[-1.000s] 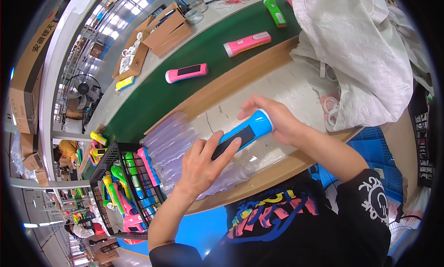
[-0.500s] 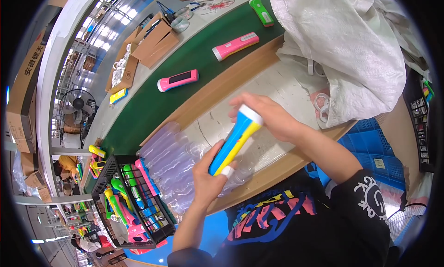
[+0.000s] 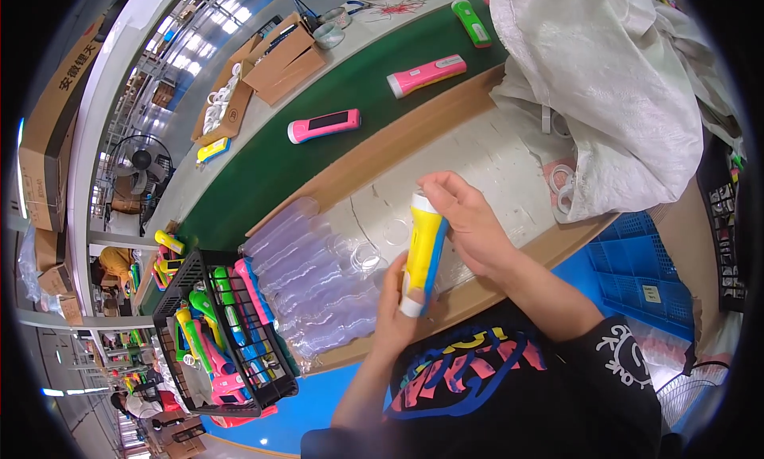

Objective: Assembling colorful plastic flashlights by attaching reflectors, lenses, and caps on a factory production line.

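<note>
A yellow and blue flashlight point(image 3: 424, 248) with white ends stands almost upright in the picture, its yellow side showing. My left hand point(image 3: 390, 316) is wrapped round its lower end. At the upper white end, my right hand point(image 3: 471, 220) has its thumb and fingers closed on the rim. Beneath lies a pale tray point(image 3: 469, 153) with a cardboard edge. Stacked clear plastic cup-like pieces point(image 3: 306, 276) fill the tray's left part, and thin clear discs point(image 3: 366, 256) lie beside them, close to my left hand.
Beyond the tray, pink flashlights point(image 3: 325, 126) and a green flashlight point(image 3: 471, 24) rest on a green belt point(image 3: 239, 200). A black basket point(image 3: 280, 395) of colourful flashlights stands at left. A white woven sack point(image 3: 605, 101) with white rings point(image 3: 562, 180) covers the right end. Another person's hand shows at the top.
The flashlight has turned from its blue side to its yellow side and become more upright. My right hand has closed on its white upper end; my left hand has shifted right.
</note>
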Available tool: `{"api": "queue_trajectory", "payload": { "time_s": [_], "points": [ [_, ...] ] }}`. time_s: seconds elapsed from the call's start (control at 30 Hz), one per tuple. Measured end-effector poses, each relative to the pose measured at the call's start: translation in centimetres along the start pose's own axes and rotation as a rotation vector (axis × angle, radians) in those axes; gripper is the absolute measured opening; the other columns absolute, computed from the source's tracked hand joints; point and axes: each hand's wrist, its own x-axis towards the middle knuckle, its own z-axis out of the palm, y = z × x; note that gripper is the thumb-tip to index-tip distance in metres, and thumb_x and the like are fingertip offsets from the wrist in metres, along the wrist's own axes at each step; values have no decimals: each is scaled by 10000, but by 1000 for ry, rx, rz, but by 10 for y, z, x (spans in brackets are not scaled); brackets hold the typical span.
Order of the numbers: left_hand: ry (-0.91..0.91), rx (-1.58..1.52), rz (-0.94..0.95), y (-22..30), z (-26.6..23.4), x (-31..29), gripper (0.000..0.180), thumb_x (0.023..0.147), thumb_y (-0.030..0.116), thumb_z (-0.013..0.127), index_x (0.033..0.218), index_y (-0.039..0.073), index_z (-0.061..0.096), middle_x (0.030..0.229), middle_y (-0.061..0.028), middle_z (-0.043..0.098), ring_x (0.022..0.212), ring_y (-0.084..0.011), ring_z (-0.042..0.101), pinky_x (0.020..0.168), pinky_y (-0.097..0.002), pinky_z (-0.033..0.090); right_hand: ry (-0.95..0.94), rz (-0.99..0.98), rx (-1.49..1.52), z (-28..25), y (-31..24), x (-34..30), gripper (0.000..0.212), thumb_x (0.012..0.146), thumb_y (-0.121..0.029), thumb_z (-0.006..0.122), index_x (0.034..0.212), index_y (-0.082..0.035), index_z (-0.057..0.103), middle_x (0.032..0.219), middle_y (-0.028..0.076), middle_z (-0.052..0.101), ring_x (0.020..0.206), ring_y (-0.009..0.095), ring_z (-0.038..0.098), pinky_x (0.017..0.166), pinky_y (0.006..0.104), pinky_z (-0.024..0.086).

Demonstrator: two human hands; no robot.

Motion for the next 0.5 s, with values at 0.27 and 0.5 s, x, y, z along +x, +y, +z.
{"api": "queue_trajectory", "payload": {
  "time_s": [0.27,0.5],
  "points": [
    [-262,-678,-271,34,19,-11,401,810,124,632,1137,17,427,803,-93,560,640,-161,564,567,-282,471,-93,71,253,15,-17,-18,309,882,-239,580,1100,-73,438,1009,161,581,1014,281,581,898,398,478],
    [-378,-693,-240,24,29,-21,380,792,165,655,1074,10,453,766,-85,512,589,-147,509,501,-265,433,-195,-87,251,17,-18,-21,301,812,-293,628,954,-105,440,978,159,576,975,301,601,870,399,481]
  ]
}}
